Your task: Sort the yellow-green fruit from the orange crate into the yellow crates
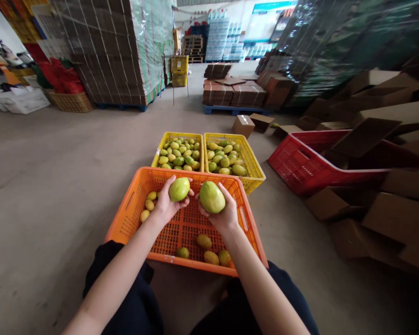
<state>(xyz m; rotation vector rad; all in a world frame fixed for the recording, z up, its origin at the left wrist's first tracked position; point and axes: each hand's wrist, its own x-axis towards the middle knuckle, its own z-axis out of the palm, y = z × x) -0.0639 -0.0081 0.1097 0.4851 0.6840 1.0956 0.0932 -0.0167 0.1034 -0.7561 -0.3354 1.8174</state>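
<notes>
Head view: left hand (165,204) grips 1 green mango (179,189), fingers curled under it; right hand (222,215) grips a larger mango (212,197), fingers wrapped around its far side. Both fruits are held side by side, apart, above the orange crate (132,209), which holds 7 small loose mangoes. 2 yellow crates (251,163) of mangoes stand just behind it; red crate (300,163) to the right.
</notes>
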